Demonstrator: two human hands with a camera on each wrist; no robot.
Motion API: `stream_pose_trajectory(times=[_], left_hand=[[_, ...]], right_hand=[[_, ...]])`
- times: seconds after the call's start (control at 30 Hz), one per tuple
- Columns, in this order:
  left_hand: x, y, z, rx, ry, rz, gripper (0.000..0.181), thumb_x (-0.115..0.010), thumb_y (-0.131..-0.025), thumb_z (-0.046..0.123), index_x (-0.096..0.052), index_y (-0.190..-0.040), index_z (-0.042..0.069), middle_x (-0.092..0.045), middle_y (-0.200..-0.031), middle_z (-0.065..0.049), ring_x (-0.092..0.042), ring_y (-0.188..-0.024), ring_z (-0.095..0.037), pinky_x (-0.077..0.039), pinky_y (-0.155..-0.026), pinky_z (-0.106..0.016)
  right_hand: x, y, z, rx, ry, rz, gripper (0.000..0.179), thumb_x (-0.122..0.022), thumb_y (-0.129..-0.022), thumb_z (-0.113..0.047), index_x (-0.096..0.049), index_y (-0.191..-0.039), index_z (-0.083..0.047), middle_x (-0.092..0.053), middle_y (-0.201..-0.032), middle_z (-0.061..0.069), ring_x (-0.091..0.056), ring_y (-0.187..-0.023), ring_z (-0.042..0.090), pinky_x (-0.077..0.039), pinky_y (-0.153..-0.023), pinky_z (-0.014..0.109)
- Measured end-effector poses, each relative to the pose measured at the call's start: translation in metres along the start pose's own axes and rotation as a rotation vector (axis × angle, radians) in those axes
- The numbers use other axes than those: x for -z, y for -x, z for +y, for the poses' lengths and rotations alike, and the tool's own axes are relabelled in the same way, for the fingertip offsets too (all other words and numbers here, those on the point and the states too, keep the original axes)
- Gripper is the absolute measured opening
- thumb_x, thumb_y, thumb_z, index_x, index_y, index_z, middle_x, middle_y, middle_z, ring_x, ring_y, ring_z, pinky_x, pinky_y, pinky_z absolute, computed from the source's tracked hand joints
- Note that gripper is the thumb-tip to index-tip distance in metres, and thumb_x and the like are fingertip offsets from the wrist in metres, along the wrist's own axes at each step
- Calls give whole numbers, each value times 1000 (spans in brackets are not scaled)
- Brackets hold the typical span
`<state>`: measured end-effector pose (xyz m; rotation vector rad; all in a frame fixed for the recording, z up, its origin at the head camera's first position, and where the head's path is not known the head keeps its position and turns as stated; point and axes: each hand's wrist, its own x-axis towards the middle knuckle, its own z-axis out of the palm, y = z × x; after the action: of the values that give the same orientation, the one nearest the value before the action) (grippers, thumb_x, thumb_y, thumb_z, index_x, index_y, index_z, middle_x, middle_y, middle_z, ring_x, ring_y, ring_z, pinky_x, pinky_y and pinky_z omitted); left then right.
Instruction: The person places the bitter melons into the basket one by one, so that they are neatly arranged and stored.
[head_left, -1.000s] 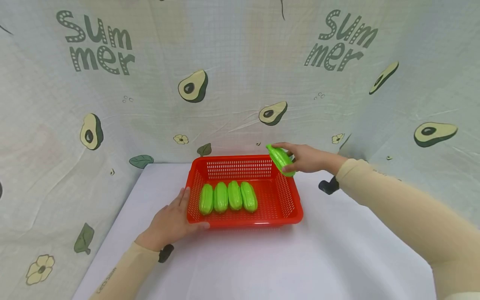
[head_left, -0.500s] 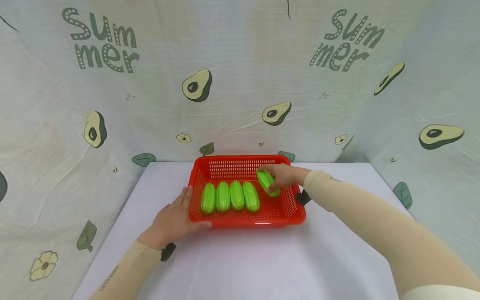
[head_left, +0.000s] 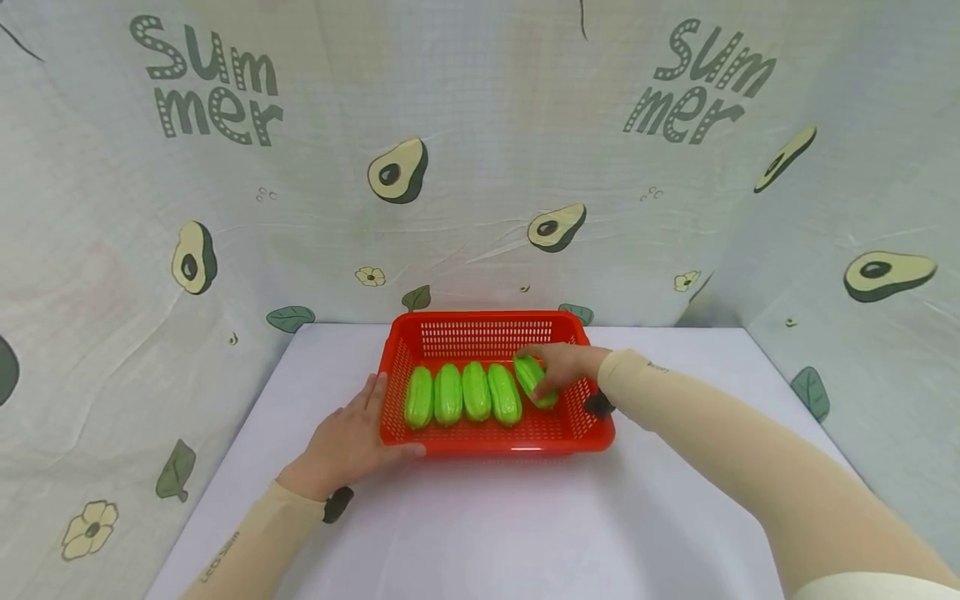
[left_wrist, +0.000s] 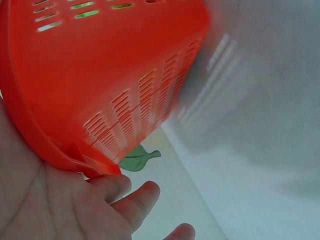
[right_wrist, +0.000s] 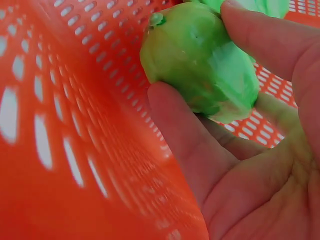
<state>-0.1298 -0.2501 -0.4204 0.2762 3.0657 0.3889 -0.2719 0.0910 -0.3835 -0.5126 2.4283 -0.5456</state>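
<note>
A red plastic basket (head_left: 480, 445) with slotted walls stands on the white table. Several light-green ridged squashes lie side by side in its left and middle part, the leftmost being one squash (head_left: 418, 398). My right hand (head_left: 564, 367) reaches inside at the right and holds another green squash (head_left: 531, 377), slightly tilted; the right wrist view has this squash (right_wrist: 197, 62) between thumb and fingers. At the front left corner my left hand (head_left: 343, 442) rests on the rim, fingers along the left side and thumb along the front. In the left wrist view the palm lies against the basket (left_wrist: 75, 75).
A cloth backdrop (head_left: 480, 100) printed with avocados, leaves and lettering rises behind and on both sides. White tabletop (head_left: 480, 525) stretches in front of the basket and to its left and right.
My right hand has carried the squash from above the basket's back right rim down and leftward into the basket, beside the others. The left hand stays on the corner.
</note>
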Motion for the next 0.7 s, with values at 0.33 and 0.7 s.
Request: stream_pose_trajectory(times=[0.33, 0.7], left_hand=[[1, -1, 2, 5, 4, -3, 131, -58, -73, 85, -14, -157, -5, -23, -159, -26, -32, -141, -45, -42, -100, -62], [2, 0, 1, 0, 1, -1, 134, -52, -70, 91, -14, -156, -6, -24, -159, -26, -33, -140, -45, -43, -99, -62]], right_hand=[[-11, -4, 3, 16, 44, -3, 80, -84, -82, -22, -43, -151, -22, -54, -128, 5, -48, -117, 27, -52, -92, 46], [-15, -5, 1, -5, 8, -7, 82, -86, -80, -25, -43, -151, -20, -56, -127, 5, -49, -118, 28, -53, -91, 46]])
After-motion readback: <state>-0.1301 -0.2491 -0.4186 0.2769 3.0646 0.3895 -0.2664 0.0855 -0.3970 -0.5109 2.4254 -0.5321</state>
